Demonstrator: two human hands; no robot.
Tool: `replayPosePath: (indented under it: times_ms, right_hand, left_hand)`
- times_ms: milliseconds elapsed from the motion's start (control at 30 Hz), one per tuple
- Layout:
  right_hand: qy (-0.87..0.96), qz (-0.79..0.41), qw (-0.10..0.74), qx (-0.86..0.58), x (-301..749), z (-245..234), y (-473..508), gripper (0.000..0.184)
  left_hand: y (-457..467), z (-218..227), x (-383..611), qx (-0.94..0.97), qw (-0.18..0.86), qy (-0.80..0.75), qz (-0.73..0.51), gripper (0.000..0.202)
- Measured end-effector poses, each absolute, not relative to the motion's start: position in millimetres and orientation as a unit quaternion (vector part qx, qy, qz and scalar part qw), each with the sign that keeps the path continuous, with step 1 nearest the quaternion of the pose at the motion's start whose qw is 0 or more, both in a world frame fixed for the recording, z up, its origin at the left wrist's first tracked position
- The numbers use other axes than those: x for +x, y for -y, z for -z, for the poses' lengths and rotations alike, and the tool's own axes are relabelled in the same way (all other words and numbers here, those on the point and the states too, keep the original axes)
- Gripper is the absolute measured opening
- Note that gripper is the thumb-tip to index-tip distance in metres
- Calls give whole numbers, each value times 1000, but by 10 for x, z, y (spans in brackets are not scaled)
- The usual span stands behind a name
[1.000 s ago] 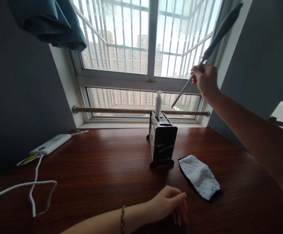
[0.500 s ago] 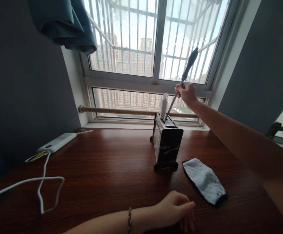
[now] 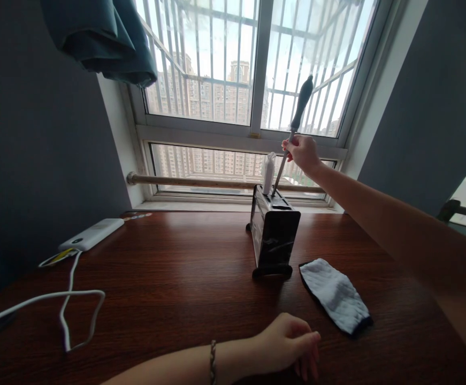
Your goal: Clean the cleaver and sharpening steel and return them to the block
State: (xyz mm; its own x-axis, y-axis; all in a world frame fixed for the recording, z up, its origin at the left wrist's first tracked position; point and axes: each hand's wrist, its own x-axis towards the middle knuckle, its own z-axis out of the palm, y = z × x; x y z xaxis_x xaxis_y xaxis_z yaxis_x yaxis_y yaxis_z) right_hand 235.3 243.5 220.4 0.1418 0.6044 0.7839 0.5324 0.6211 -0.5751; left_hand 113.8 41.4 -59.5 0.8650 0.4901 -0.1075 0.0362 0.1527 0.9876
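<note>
My right hand [image 3: 303, 154] pinches the metal rod of a honing steel [image 3: 283, 167] just below its dark handle. The handle points up and leans to the right. The rod's lower end meets the top of a knife block [image 3: 276, 240] with dark end panels; how deep it sits is hidden. Beside the rod, a white handle in clear wrap [image 3: 268, 174] sticks up from the block. Near the table's front edge, my left hand [image 3: 287, 342] rests with loosely bent fingers, thumb apart, holding nothing. A grey-white cloth with dark edging [image 3: 336, 295] lies to the block's right.
The brown wooden table [image 3: 168, 267] reaches to the window sill. A white power strip or power bank [image 3: 92, 235] with a white cable [image 3: 70, 299] lies at the left. A horizontal rail [image 3: 200, 183] crosses the window behind the block. A blue-green curtain [image 3: 104, 43] hangs upper left.
My right hand has shifted slightly left, and the honing steel stands more upright over the knife block. My left hand, the block and the cloth stay in place.
</note>
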Motion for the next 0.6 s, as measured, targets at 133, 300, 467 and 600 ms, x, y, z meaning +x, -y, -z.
replayPosePath:
  times_ms: [133, 300, 467, 600]
  right_hand:
    - [641, -43, 627, -440, 2305, -2198, -2425, 12]
    - [613, -92, 628, -470, 2296, -2205, -2364, 55]
    - [626, -201, 535, -530, 2292, -2141, -2288, 43]
    - [637, -288, 482, -528, 2317, -2023, -2312, 21]
  left_hand:
    - [-413, 592, 1135, 635, 727, -208, -155, 56]
    - [-416, 575, 1127, 641, 724, -206, -150, 56]
    - [-413, 563, 1121, 645, 721, -209, -144, 55]
    - [-417, 590, 1122, 649, 719, -198, -148, 53]
